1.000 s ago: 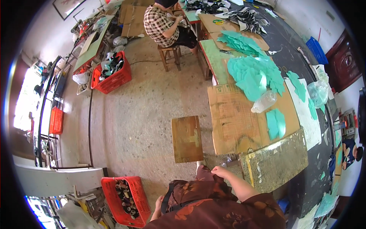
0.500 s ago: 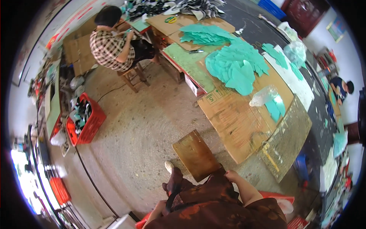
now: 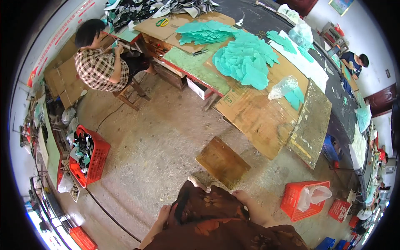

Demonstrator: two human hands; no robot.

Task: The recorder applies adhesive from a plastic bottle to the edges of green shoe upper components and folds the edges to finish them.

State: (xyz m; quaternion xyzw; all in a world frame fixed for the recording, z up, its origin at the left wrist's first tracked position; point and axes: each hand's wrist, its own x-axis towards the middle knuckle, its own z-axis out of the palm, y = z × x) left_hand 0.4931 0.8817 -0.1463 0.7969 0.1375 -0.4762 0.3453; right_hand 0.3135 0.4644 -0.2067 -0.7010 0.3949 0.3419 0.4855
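A brown garment with orange leaf and flower shapes (image 3: 208, 221) covers my lap and legs. At its left edge is my left hand (image 3: 164, 213), touching the cloth, its fingers mostly hidden. My right hand (image 3: 241, 196), at the right edge, has its fingers curled on the cloth. Just ahead of my knees is a rectangular brown wooden board or stool top (image 3: 223, 162); whether legs are under it cannot be seen. A pale shoe (image 3: 196, 181) shows beside it. Neither hand touches the wood.
Teal cut pieces (image 3: 246, 62) and a clear plastic bag (image 3: 283, 87) lie on the cardboard-covered table (image 3: 254, 121). Red baskets stand at left (image 3: 98, 156) and right (image 3: 306, 202). A person in a checked shirt (image 3: 102, 68) sits at the far left, holding something small.
My view has shifted, with the table and the seated person now higher and further left. The wooden piece has turned in the picture, and the red basket at right now shows fully.
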